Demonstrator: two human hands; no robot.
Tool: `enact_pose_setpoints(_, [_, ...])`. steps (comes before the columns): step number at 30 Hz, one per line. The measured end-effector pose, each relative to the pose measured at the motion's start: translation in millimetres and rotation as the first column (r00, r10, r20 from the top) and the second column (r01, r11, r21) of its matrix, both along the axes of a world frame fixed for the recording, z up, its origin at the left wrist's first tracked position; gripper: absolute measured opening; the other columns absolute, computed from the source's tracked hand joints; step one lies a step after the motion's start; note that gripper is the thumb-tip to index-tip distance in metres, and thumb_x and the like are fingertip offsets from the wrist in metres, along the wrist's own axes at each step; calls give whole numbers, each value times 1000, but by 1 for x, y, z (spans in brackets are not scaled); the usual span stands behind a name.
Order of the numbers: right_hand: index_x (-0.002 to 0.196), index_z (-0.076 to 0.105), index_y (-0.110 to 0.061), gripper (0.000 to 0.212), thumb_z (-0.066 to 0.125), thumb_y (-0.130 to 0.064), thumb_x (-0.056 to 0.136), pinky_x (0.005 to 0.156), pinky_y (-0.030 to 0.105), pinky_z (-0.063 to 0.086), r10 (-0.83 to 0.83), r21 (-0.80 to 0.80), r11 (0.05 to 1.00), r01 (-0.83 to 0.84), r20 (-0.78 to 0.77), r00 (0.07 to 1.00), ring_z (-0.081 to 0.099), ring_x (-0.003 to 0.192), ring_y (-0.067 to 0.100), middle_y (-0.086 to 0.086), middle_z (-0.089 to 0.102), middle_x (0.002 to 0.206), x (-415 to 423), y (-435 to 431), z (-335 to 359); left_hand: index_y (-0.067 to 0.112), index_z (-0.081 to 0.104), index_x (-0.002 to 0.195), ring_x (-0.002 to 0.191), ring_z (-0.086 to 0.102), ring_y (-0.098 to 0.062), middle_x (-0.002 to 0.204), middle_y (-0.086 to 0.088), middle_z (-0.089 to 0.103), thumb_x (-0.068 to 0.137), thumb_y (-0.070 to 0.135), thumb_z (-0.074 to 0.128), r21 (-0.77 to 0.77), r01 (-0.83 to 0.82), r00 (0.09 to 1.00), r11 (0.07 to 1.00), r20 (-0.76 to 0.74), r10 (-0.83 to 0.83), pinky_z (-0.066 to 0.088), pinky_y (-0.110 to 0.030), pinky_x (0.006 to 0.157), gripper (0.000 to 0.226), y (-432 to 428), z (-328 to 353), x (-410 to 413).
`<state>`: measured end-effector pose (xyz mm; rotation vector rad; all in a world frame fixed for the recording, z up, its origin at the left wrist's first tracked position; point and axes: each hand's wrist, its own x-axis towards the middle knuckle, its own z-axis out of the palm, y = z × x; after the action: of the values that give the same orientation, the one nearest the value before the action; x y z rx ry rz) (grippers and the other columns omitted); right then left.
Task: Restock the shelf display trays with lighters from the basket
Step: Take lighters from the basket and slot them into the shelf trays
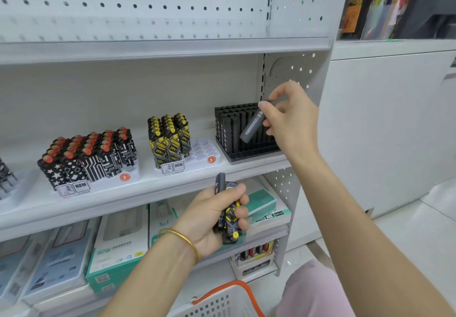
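My right hand (292, 122) pinches a slim dark grey lighter (253, 127) by its top end, tilted over the black display tray (249, 155) at the right of the middle shelf. That tray holds several matching dark lighters. My left hand (214, 215) grips a bunch of lighters (228, 212) below the shelf edge: yellow-and-black patterned ones and a dark one sticking up. A white tray (204, 155) in the middle holds several yellow-topped lighters (170, 135) with free slots on its right side. The white basket (222, 303) with an orange handle sits at the bottom.
A white tray of red-topped black-and-white lighters (91, 155) stands on the left of the shelf (138, 193). Boxed chargers and cables (118, 245) fill the shelf below. A pegboard back wall and an upper shelf lie above. A white counter (385, 119) stands on the right.
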<state>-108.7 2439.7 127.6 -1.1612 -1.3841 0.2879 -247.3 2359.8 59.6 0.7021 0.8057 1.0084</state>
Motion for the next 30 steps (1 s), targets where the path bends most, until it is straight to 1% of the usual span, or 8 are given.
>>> enact_pose_setpoints(3, [90,51,-13,11,61,-16,87,69,46,53,-39,14,999,37,147,988,61,68,29,3,58,67,-13,10,-8,6,49,73,41,42,-8,61,-4,46,74,12,62,2,14,1000,1000,16,-14,39,-18,38,14,3,-5,0])
enact_pose_setpoints(8, [106,50,-9,18,56,-10,89,76,43,49,-61,10,998,62,369,928,56,82,33,10,60,84,-20,9,-18,7,51,83,46,44,-11,63,-6,48,72,2,59,-25,83,993,996,90,-81,42,-20,42,14,5,-9,-5])
enact_pose_setpoints(12, [115,48,-9,28,53,-4,88,76,43,50,3,-14,1000,4,483,876,56,85,35,14,61,90,-19,7,-14,7,51,94,46,48,-14,64,-8,50,67,-12,62,-54,102,984,993,153,-93,45,-23,44,34,7,-11,-7])
enact_pose_setpoints(14, [113,48,-8,27,55,-3,88,75,43,50,9,-7,1000,-7,515,857,56,84,35,14,62,89,-19,6,-12,6,50,100,48,49,-15,65,-9,50,66,-7,60,-31,90,986,995,146,-84,46,-24,45,37,8,-13,-6])
enact_pose_setpoints(16, [111,48,-6,24,56,-4,88,74,44,50,1,1,1000,-2,545,838,56,83,35,14,62,87,-21,6,-10,5,50,103,48,49,-14,65,-8,49,71,-11,64,3,62,993,998,103,-62,46,-23,45,38,8,-14,-4])
enact_pose_setpoints(19, [109,48,-3,22,54,-2,88,72,44,50,-22,33,999,2,600,800,55,79,36,15,61,83,-21,5,-8,6,51,102,48,48,-12,63,-5,49,84,-4,58,78,22,1000,997,-3,-22,46,-23,45,21,8,-15,-2])
enact_pose_setpoints(23, [111,51,-4,21,53,-3,89,72,43,49,-33,39,999,12,614,788,54,83,36,15,62,87,-18,5,-5,9,52,98,49,49,-13,61,-3,51,87,4,59,155,25,993,988,-118,-7,45,-23,49,14,8,-16,-2])
enact_pose_setpoints(30, [118,56,-13,28,48,-10,92,76,40,48,-35,-4,999,47,599,800,56,92,32,10,64,98,-19,1,-12,6,53,94,50,49,-12,62,-2,53,88,3,56,217,21,993,976,-120,5,44,-23,45,7,5,-11,1])
